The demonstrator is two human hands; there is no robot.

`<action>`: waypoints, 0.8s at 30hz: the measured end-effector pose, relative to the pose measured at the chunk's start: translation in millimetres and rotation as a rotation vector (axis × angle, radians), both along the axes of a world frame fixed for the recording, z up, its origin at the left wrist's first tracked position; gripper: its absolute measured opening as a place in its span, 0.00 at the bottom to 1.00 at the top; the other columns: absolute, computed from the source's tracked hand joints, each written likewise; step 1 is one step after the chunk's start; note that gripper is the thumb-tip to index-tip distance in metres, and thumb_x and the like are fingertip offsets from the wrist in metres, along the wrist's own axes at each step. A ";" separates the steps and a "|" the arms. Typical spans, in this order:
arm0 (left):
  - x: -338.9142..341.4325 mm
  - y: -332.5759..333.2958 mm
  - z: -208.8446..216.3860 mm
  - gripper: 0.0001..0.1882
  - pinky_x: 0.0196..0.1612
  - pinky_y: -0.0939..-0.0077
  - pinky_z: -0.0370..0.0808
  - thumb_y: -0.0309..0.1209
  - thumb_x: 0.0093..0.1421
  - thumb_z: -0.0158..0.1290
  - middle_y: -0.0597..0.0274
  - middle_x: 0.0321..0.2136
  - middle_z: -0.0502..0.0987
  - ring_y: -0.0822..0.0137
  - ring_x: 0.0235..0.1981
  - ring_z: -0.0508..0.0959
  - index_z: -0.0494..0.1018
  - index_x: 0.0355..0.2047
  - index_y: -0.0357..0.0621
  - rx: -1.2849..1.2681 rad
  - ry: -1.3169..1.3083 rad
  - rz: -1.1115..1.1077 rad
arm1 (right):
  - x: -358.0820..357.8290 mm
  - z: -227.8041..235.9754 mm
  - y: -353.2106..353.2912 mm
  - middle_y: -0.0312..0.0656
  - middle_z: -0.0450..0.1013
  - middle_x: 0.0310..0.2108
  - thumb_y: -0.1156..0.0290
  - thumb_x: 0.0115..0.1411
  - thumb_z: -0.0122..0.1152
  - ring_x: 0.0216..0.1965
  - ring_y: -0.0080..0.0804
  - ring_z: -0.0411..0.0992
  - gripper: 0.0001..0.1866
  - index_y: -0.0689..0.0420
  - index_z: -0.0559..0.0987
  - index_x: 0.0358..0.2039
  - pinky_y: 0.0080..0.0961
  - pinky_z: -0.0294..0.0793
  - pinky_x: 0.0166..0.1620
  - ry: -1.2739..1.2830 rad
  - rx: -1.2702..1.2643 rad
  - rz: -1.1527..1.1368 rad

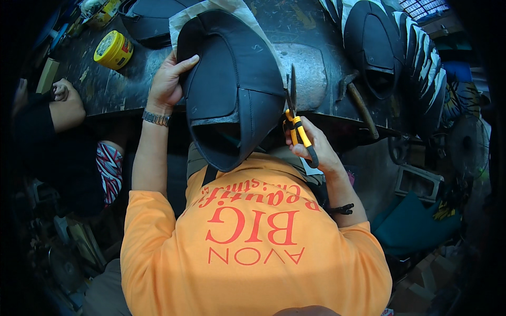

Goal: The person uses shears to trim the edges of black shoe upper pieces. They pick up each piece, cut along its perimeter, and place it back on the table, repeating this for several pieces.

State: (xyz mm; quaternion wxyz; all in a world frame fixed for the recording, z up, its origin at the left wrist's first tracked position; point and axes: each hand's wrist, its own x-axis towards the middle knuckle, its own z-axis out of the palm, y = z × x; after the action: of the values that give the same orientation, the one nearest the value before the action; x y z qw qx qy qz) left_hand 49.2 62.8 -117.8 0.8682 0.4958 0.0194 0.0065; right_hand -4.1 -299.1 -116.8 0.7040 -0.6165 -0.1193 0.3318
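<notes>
My left hand [169,79] grips the left edge of a large, rounded black leather-like piece [213,79], thumb on its face. The piece has stitched seams, a slot-like opening at its lower end and small pale marks. Pale lining [252,16] sticks out past its upper and right edges. My right hand [314,142] holds scissors [298,124] with yellow and black handles. Their blades point up, slightly parted, close beside the piece's right edge. The fingers behind the piece are hidden.
A dark worktable [295,21] carries a yellow tub [113,50], a hammer [363,110] and a smooth slab [303,73]. Similar black pieces with pale lining are stacked at right [371,47]; another black piece [150,21] lies at back left. Another person's hand [66,95] is at far left.
</notes>
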 end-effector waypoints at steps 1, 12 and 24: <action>0.0 0.1 -0.6 0.18 0.46 0.76 0.77 0.20 0.59 0.55 0.62 0.42 0.78 0.70 0.42 0.79 0.72 0.51 0.42 -0.002 -0.008 -0.005 | -0.2 -0.4 0.2 0.34 0.65 0.32 0.59 0.49 0.74 0.34 0.19 0.65 0.28 0.58 0.69 0.42 0.17 0.66 0.41 -0.003 -0.009 -0.002; 1.2 -2.6 4.3 0.18 0.46 0.77 0.77 0.21 0.59 0.56 0.63 0.43 0.79 0.71 0.42 0.79 0.72 0.51 0.43 0.079 -0.068 0.016 | -5.9 -6.9 -1.7 0.34 0.67 0.29 0.45 0.43 0.74 0.28 0.15 0.66 0.35 0.59 0.71 0.42 0.12 0.66 0.32 0.032 -0.036 -0.045; 5.1 -2.5 9.8 0.17 0.45 0.77 0.78 0.21 0.59 0.56 0.63 0.42 0.79 0.71 0.40 0.80 0.73 0.50 0.42 0.088 -0.131 0.008 | -12.6 -13.0 -4.7 0.29 0.66 0.24 0.57 0.49 0.74 0.20 0.11 0.63 0.22 0.56 0.72 0.33 0.08 0.64 0.24 0.017 0.071 -0.098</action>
State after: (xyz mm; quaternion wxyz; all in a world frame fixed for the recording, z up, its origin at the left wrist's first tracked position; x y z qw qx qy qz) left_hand 54.2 60.3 -108.0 0.8449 0.5320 -0.0360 0.0431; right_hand -16.7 -303.8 -129.8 0.7418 -0.5933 -0.0947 0.2980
